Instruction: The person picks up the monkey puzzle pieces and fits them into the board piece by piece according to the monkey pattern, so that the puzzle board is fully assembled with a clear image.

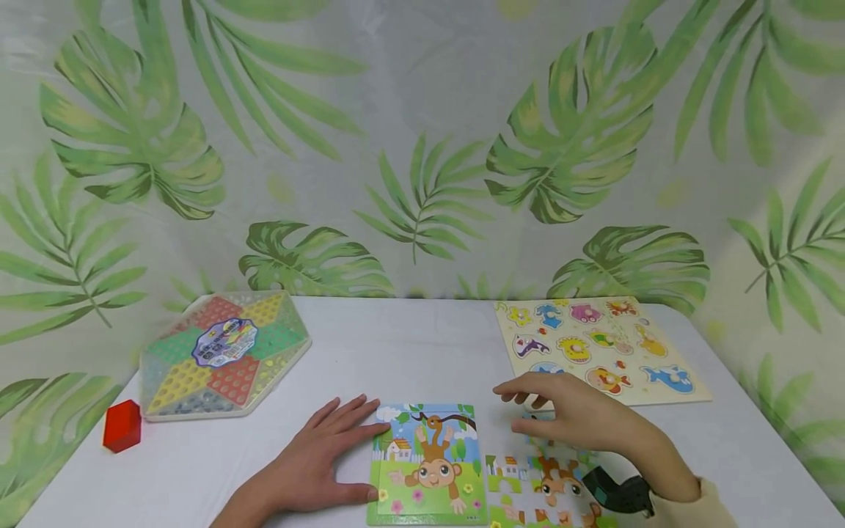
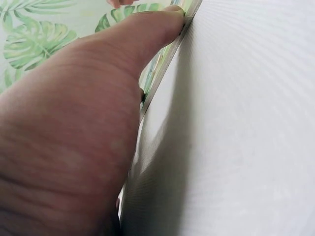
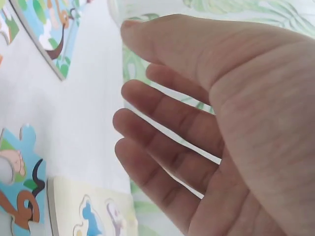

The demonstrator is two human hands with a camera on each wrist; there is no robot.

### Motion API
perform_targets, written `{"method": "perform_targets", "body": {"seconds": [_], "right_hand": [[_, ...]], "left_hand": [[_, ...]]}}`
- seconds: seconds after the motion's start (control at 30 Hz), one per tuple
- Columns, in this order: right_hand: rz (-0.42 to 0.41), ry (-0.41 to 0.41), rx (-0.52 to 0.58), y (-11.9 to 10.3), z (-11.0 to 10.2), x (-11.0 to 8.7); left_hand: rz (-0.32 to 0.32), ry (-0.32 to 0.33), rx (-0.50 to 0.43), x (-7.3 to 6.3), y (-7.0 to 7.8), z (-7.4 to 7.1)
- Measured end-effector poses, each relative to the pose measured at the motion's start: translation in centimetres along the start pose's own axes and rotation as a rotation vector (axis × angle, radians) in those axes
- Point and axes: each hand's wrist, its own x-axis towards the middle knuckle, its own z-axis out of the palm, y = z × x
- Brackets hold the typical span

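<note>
"There was your left hand [image 1: 313, 466], fingers spread, thumb touching the left edge of the monkey board [image 1: 432, 469]!"

"And your right hand [image 1: 574, 411] hung over to the board's right, fingers loosely bent, nothing between them. Below it, the puzzle pieces [image 1: 557, 480] lay just right of the board, with the sea-animal board [image 1: 650, 396] farther back on that side."

"How did that board look to handle?"

"Thin, light and stiff, I judged, perhaps slick on its printed face, so its side edges seemed your surest hold. The puzzle pieces looked light too, but their narrow tabs seemed likeliest to chip; you were better off pinching the broad bodies."
</note>
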Motion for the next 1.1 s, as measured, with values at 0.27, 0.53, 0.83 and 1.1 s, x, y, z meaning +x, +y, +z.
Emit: {"method": "perform_targets", "body": {"seconds": [0.27, 0.53, 0.83, 1.1], "right_hand": [[0.056, -0.065, 0.024, 1.0, -0.3, -0.3], [0.124, -0.121, 0.079, 2.1, -0.5, -0.4], [0.21, -0.16, 0.059, 2.4, -0.7, -0.6], [0.231, -0.175, 0.082, 3.7, -0.7, -1.1]], "left_hand": [[-0.004, -0.005, 0.002, 0.1, -0.2, 0.1], [-0.004, 0.0, 0.004, 0.0, -0.1, 0.1], [-0.013, -0.008, -0.015, 0.1, 0.1, -0.1], [-0.007, -0.004, 0.005, 0.0, -0.1, 0.0]]}}
